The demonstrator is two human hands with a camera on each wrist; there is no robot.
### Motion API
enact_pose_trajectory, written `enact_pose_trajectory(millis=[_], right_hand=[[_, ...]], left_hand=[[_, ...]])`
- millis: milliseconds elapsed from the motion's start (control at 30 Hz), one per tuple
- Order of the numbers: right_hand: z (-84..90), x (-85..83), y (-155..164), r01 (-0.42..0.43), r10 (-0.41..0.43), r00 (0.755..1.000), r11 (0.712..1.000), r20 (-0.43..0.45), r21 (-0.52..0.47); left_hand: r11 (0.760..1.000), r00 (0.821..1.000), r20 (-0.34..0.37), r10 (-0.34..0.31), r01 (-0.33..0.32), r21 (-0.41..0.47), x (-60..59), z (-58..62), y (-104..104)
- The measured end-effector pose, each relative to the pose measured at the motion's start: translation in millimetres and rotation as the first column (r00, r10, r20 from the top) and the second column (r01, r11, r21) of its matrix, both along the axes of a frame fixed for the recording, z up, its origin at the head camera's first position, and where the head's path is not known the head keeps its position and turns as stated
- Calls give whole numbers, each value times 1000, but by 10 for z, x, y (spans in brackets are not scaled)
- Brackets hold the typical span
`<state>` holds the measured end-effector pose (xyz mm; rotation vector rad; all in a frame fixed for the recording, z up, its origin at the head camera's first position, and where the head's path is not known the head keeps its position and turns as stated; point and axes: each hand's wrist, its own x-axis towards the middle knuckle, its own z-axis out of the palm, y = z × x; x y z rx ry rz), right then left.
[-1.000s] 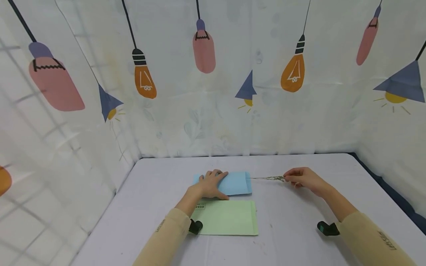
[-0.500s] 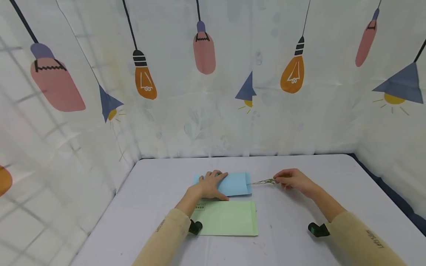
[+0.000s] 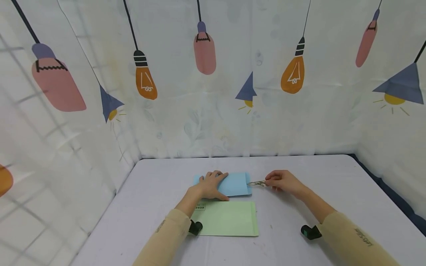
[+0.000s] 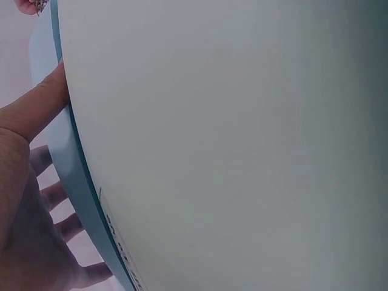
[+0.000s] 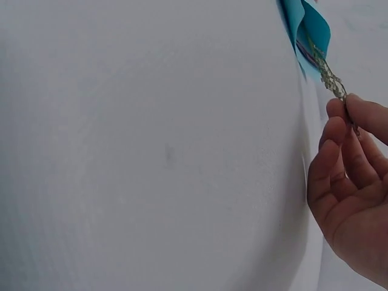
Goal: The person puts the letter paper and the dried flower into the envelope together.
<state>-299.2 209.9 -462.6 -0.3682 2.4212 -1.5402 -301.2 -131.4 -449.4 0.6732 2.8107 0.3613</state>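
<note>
A light blue envelope lies on the table, its open end facing right. My left hand rests spread across its left part, with the thumb reaching toward the near edge. Between thumb and fingertips, my right hand pinches one end of a thin dried plant sprig. The sprig's other end goes into the mouth of the blue envelope, as the right wrist view shows; the inserted part is hidden inside. In front of the blue envelope lies a pale green envelope with a printed label at its upper left.
A white cloth covers the table. Behind it hangs a pale curtain printed with lamps and bulbs. Black wrist cameras sit below both sleeves, the left one over the green envelope.
My right hand has moved left with the sprig, so more of it is inside the blue envelope and less shows. The left hand and both envelopes have stayed put.
</note>
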Motion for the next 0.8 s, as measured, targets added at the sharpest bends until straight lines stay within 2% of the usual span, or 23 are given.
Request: enact_pose_trajectory(millis=[433, 800], right_hand=[[-41, -35, -227, 25, -24, 999, 999, -26, 25], [-35, -56, -384, 25, -25, 999, 1000, -30, 0]], left_hand=[[1000, 1000, -4, -1, 0, -5, 3, -2, -2], [1000, 1000, -5, 2, -2, -8, -2, -8, 7]])
